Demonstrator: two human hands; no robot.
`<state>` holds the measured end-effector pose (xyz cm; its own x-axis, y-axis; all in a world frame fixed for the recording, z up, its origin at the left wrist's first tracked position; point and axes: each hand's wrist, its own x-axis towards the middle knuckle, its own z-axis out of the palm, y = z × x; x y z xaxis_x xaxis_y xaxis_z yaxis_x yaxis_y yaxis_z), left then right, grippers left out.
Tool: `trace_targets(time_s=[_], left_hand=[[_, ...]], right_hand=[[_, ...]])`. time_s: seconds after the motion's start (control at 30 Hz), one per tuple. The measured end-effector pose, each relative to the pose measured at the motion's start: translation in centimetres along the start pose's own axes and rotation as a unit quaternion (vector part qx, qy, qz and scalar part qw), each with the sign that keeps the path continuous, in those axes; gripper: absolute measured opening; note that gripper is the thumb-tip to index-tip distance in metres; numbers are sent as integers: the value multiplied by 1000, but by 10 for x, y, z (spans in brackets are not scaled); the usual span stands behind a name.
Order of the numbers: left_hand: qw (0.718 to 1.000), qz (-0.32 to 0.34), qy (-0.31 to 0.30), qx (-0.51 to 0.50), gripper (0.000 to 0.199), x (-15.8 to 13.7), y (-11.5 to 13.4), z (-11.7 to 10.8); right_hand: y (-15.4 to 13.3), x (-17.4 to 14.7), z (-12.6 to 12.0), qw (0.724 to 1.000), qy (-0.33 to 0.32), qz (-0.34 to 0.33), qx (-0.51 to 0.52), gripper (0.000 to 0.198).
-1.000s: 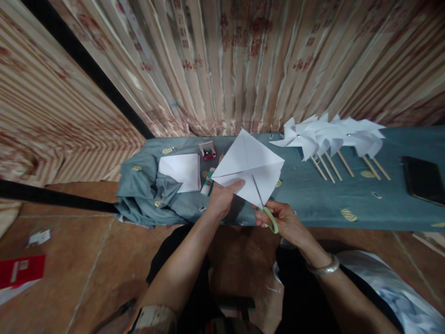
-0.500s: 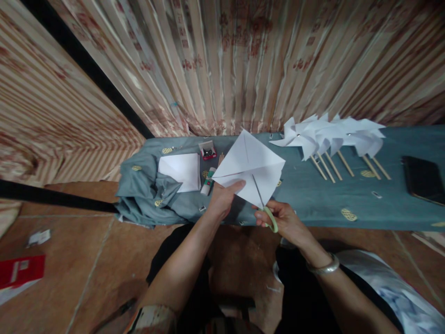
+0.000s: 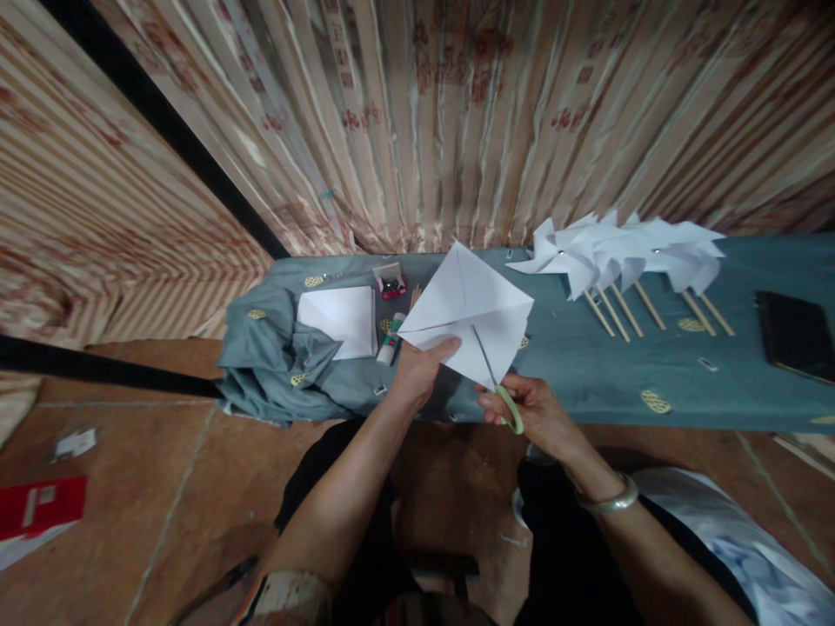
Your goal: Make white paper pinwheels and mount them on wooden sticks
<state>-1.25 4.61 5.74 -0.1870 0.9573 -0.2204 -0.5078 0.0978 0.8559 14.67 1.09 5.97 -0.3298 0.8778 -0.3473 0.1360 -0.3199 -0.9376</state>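
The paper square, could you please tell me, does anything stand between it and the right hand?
Only the green-handled scissors, held in the right hand, with a blade over the paper square; nothing else visible stands between them.

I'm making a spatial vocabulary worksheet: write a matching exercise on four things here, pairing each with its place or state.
Things:
1. Scissors
2. Single sheet
3. Pinwheels
4. Paper stack

Places and states:
A. Mounted on wooden sticks
B. Held in the right hand
C. Partly covered by rumpled cloth
D. Gripped by the left hand

Right pairs: 1-B, 2-D, 3-A, 4-C
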Motion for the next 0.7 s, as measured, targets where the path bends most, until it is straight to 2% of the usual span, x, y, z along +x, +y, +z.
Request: trace_targets(time_s=[0.7], left_hand=[[1000,17,-9,-2,57,1,-1,-1]], right_hand=[[2,1,0,1000,9,6,14,50]])
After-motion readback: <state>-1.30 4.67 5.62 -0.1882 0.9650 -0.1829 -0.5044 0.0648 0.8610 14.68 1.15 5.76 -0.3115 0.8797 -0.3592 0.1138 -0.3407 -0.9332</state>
